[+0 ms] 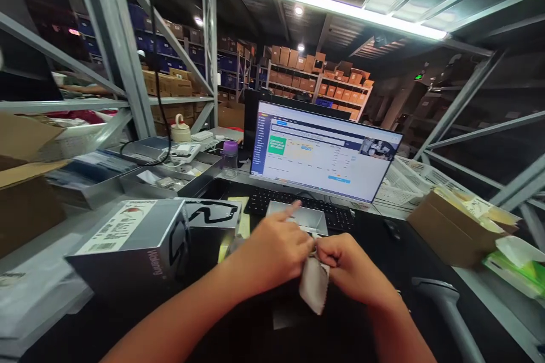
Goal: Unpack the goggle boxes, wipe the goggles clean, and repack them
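Observation:
Between my two hands hangs a small light-grey cloth piece [315, 288] with a zigzag edge, bunched at its top; I cannot tell whether it is a pouch. My left hand [281, 241] pinches the bunched top from the left, its index finger pointing up and away. From the right, my right hand [355, 266] is closed with curled fingers on the same top. Just beyond the hands, a shallow open grey box [317, 220] lies against the keyboard [261, 199]. Whatever is inside the cloth is hidden.
A large grey box [123, 272] with a label stands at left, near a lidded cup [230, 157]. Behind the keyboard is a lit monitor [319, 153]. On the right are a mouse [392, 229], a handheld scanner [445, 300] and a cardboard box [451, 229].

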`<state>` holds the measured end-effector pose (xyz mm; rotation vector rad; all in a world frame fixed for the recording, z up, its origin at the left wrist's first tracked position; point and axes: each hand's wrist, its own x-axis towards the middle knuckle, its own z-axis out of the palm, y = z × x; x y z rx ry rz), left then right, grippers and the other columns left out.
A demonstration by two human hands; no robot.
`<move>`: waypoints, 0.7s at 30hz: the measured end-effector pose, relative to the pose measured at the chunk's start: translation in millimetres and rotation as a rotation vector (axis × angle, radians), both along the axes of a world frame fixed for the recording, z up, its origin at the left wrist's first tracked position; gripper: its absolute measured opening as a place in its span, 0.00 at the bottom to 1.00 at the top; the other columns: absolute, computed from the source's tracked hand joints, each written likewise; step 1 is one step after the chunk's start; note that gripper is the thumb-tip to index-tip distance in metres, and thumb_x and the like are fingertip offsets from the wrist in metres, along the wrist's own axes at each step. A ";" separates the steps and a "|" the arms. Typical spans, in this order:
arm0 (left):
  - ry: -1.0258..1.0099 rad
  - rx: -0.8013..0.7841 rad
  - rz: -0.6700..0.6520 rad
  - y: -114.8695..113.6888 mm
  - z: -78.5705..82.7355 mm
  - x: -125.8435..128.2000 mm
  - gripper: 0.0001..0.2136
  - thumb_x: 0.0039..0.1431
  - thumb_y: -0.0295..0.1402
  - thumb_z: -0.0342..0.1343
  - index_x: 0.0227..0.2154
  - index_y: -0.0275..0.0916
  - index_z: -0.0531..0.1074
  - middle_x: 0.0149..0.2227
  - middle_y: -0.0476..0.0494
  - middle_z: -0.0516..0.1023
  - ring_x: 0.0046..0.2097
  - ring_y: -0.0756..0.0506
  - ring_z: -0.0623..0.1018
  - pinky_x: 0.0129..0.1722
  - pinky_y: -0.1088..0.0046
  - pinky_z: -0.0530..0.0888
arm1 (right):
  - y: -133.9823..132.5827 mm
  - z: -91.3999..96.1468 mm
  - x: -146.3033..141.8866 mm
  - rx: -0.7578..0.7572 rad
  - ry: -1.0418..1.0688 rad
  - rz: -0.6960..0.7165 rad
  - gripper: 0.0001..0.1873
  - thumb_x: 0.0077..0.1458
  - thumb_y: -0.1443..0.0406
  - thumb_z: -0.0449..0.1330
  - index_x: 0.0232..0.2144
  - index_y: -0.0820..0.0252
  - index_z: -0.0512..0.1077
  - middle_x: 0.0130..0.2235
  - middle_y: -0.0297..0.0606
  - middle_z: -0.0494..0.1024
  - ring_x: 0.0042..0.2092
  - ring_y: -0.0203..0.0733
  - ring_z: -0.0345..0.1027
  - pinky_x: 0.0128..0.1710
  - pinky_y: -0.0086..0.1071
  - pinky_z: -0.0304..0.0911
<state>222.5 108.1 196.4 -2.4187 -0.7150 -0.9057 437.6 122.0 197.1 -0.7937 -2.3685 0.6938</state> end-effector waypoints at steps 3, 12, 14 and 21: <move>0.018 0.111 0.026 0.1 -0.2 6.4 0.08 0.63 0.22 0.52 0.38 0.36 0.76 0.37 0.46 0.82 0.40 0.48 0.81 0.69 0.52 0.60 | -3.2 -8.2 -7.7 0.131 0.068 -0.135 0.14 0.38 0.75 0.51 0.20 0.56 0.47 0.19 0.25 0.53 0.23 0.31 0.42 0.23 0.29 0.38; -0.390 -0.144 0.279 -11.5 -1.0 13.9 0.24 0.49 0.21 0.58 0.51 0.37 0.67 0.51 0.38 0.75 0.52 0.39 0.75 0.53 0.56 0.77 | 6.1 1.2 8.6 0.030 0.563 -0.297 0.12 0.38 0.73 0.51 0.21 0.54 0.50 0.20 0.25 0.57 0.23 0.31 0.48 0.20 0.24 0.47; -0.352 -0.102 0.257 -9.1 -8.9 21.9 0.23 0.51 0.26 0.59 0.52 0.33 0.66 0.51 0.33 0.75 0.52 0.36 0.75 0.52 0.54 0.77 | 1.9 1.5 -1.4 0.114 0.550 -0.271 0.12 0.37 0.73 0.50 0.20 0.55 0.50 0.19 0.24 0.57 0.22 0.30 0.48 0.20 0.23 0.47; -0.368 0.176 0.257 -6.0 -14.1 32.3 0.07 0.64 0.25 0.47 0.37 0.34 0.70 0.39 0.36 0.77 0.43 0.39 0.76 0.47 0.56 0.76 | -15.2 -7.8 -27.1 0.384 0.495 -0.268 0.11 0.35 0.76 0.50 0.16 0.60 0.51 0.16 0.23 0.55 0.20 0.26 0.44 0.21 0.23 0.41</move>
